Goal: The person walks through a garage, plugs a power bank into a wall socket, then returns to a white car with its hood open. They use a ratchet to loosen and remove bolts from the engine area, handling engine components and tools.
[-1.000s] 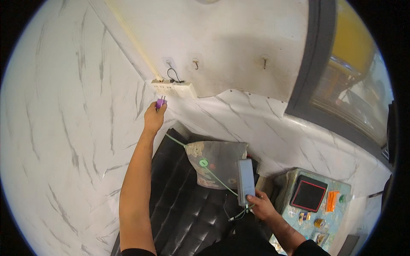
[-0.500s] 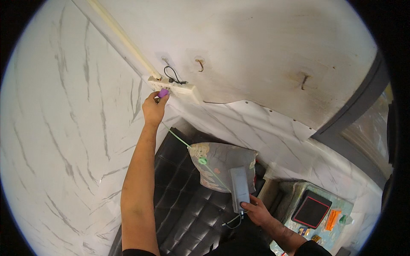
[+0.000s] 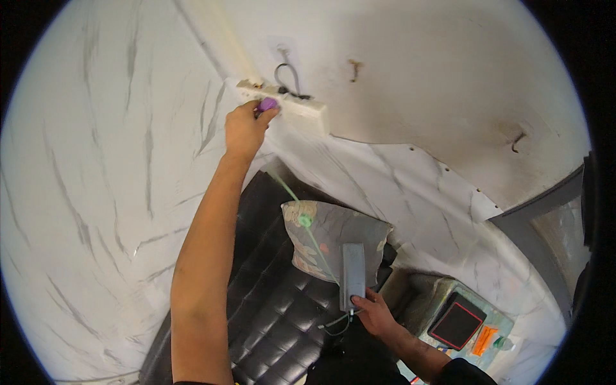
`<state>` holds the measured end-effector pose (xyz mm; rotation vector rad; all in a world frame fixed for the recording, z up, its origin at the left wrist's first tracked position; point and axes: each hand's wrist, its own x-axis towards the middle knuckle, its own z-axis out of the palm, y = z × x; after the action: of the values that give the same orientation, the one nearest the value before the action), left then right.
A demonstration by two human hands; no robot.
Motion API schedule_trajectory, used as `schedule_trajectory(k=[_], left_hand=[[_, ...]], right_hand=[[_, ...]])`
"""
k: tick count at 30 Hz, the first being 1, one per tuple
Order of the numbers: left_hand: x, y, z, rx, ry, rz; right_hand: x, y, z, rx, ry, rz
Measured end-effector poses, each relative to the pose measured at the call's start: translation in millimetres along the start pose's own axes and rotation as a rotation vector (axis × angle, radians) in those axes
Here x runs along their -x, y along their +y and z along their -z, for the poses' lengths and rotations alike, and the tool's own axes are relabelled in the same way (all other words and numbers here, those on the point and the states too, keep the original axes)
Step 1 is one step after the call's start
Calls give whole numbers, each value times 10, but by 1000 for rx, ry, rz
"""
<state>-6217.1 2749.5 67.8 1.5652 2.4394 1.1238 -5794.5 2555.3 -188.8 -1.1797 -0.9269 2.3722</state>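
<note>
My left hand (image 3: 246,131) is stretched far forward with its fingers closed round a purple plug (image 3: 268,104). The plug is up against the front of a white power strip (image 3: 308,115) on the wall; whether its pins are in, I cannot tell. Low in the head view, my right hand (image 3: 375,313) grips the near end of a long grey box (image 3: 353,269), thumb on top. A short thin cable (image 3: 335,328) loops from that end. A pale green cord (image 3: 313,240) with a round green piece (image 3: 304,220) runs from below the strip toward the grey box.
Under my hands are a black tufted seat (image 3: 273,314) and a patterned cushion (image 3: 333,224). At the right, a covered box (image 3: 420,301) carries a black-and-red case (image 3: 457,321) and an orange packet (image 3: 484,340). A black cable (image 3: 295,74) loops above the strip; a hook (image 3: 517,141) sticks out of the wall.
The view has shifted, so the strip and wall appear higher and further right. My left hand stays at the strip with the purple plug. The grey box remains in my right hand, now more upright.
</note>
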Motion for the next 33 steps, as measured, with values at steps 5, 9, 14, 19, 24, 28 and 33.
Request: schedule_trajectory(k=[5,9,14,19,24,28,33], left_hand=[[140,-129,50,111,95,-42],[792,-376,82,583,252,76],[3475,-1378,-16,703,141,685],[8390,-1946,-555,-161,-677,1051],[10521,-922,76,147,-804,2040],[11006,-313,275,617,471,2183],[10473,12,-145,788,787,1860]], right_hand=[[-79,-148,-183,-216,-30,-117],[2,-510,-505,-261,-111,-54],[-192,-671,-902,76,-126,-39],[-720,-736,-1676,413,-347,-32],[-1682,-379,-2486,560,-548,-137],[-2127,1,-3197,485,-538,-214],[-2244,279,-3693,454,-413,-213]])
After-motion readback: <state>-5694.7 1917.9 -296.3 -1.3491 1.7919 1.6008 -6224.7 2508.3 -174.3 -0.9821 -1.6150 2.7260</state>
